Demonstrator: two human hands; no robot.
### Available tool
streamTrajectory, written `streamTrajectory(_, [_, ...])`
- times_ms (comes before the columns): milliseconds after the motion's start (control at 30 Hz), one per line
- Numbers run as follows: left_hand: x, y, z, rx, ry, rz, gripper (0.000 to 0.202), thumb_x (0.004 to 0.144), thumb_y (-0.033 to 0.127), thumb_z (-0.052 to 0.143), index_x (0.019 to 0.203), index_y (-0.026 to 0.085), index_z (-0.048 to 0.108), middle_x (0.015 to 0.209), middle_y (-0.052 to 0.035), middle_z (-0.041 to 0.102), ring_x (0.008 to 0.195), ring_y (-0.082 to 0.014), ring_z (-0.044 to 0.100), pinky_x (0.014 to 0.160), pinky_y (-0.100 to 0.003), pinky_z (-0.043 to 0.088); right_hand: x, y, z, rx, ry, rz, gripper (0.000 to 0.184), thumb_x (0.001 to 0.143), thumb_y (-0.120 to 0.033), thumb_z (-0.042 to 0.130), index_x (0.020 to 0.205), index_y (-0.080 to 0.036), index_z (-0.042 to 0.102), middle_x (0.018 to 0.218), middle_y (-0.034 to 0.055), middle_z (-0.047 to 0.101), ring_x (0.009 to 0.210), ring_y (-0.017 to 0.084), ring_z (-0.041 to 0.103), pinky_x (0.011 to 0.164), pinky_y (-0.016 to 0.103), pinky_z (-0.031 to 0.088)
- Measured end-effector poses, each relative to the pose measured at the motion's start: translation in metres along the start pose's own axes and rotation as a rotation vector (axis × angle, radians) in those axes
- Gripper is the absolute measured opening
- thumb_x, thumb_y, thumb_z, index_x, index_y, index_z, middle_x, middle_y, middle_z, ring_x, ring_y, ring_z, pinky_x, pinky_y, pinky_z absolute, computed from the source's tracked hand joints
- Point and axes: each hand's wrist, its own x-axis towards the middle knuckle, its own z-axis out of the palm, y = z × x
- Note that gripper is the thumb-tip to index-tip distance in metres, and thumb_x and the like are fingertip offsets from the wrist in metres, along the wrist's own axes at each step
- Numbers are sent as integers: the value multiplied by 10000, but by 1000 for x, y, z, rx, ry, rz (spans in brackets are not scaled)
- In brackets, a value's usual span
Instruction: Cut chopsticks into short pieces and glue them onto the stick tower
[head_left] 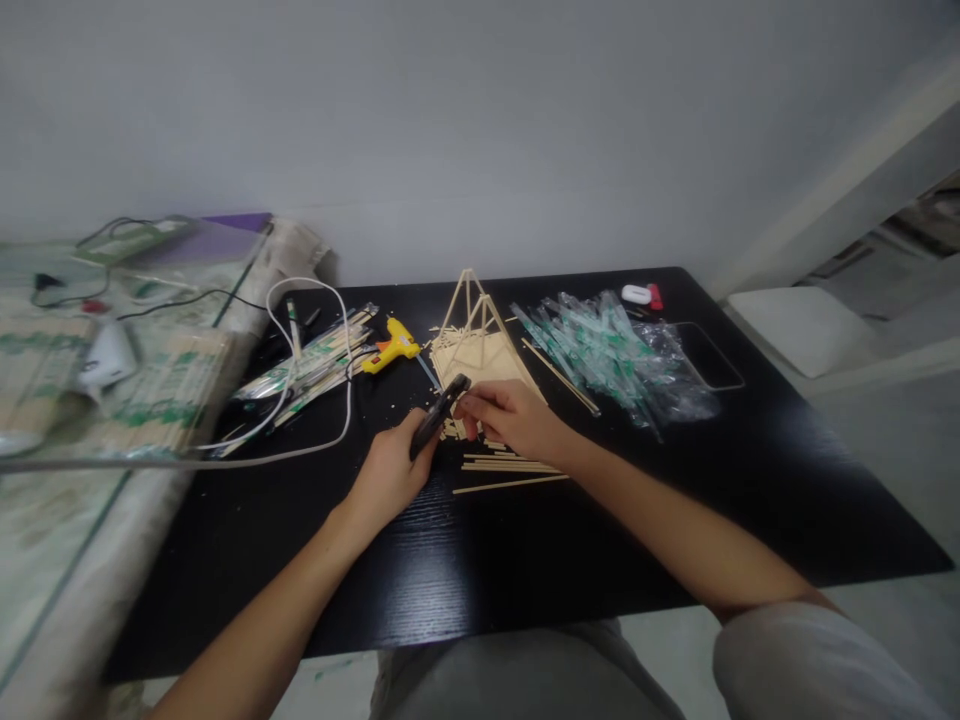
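Note:
My left hand (390, 465) is closed around a slim black hand tool (441, 412), whose exact kind I cannot make out. Close by the tool's tip, my right hand (506, 415) has its fingers pinched together, and whatever they hold is hidden or too small to name. Just beyond both hands stands a frame of thin wooden sticks (484, 318), rising to peaks above a pale flat board (517, 375). Several loose wooden sticks (510, 486) lie on the near side, partly under my right wrist. Small cut pieces lie scattered around the board.
A yellow glue gun (391, 346) lies left of the board, near wrapped chopsticks (315, 370) and a looping white cable (347, 400). Crumpled plastic wrappers (600, 345) cover the right side of the black table (420, 590). Packs of chopsticks (161, 395) rest further left.

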Motion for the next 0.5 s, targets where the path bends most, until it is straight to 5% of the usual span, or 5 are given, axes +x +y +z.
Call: streamTrajectory(500, [2,2,1,-48,-60,-81,284,959,405,495,1000,183,667,795,-31,702,702,-183,630,681,-269,443,1,-2,1,-44,72,101,191,964,-246,565,838,-132,653,691,7,666,416,38,414,401,182,289])
